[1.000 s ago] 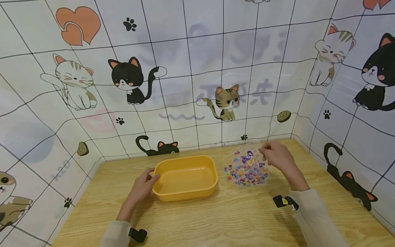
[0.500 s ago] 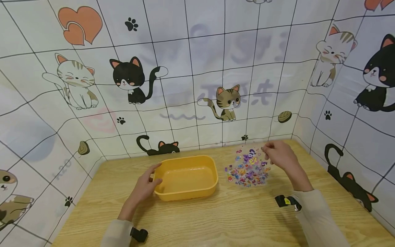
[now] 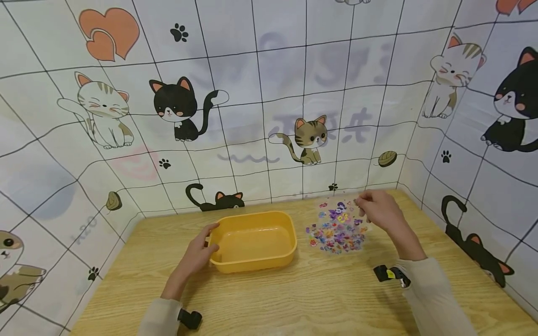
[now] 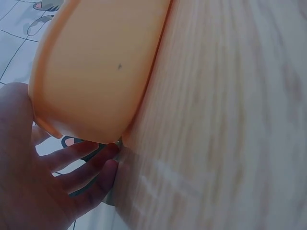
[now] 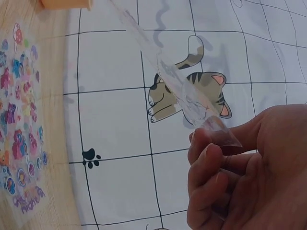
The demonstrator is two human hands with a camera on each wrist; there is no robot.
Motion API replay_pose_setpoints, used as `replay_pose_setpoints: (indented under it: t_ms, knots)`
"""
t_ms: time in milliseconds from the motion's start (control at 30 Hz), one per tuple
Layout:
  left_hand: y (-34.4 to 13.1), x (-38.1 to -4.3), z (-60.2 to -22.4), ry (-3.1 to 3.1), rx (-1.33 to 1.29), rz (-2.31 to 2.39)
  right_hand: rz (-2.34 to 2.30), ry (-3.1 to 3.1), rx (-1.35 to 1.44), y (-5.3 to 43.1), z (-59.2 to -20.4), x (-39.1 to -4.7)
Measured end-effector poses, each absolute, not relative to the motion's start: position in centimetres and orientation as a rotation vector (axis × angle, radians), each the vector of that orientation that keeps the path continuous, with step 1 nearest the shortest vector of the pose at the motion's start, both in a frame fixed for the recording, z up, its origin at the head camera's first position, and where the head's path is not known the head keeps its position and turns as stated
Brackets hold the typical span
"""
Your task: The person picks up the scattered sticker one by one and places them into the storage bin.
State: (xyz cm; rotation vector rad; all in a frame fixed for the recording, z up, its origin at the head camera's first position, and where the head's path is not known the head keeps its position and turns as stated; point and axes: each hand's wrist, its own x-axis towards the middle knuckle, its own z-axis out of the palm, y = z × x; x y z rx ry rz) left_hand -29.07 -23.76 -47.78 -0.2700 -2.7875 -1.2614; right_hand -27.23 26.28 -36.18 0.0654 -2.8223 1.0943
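Note:
In the head view a yellow plastic basin [image 3: 254, 263] sits on the wooden table. My left hand [image 3: 197, 249] holds its left end, thumb over the rim; the left wrist view shows the fingers [image 4: 81, 167] spread along the outside of the basin [image 4: 96, 72]. My right hand [image 3: 382, 210], at the back right, pinches the corner of a thin clear sheet [image 5: 201, 108] between thumb and fingertips. The sheet is raised and seen nearly edge-on in the right wrist view. Below it on the table lies a sheet of colourful stickers [image 3: 336, 240], cartoon ponies among them.
The wooden tabletop [image 3: 294, 303] ends at a back wall covering [image 3: 252, 168] printed with cats and a black grid. Side coverings [image 3: 475, 186] stand at left and right. Each wrist carries a small black camera [image 3: 190, 319].
My left hand has shifted its hold, with the fingers now higher along the basin's left rim. The right hand moved slightly right and then held nearly still with the clear sheet.

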Motion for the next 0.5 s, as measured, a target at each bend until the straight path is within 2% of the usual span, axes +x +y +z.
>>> replay_pose_setpoints:
  t_ms: [500]
  knots:
    - [-23.73, -29.09, -47.90, -2.787, -0.268, -1.260, 1.065, -2.781, 0.064, 25.33, -35.81, -26.92]
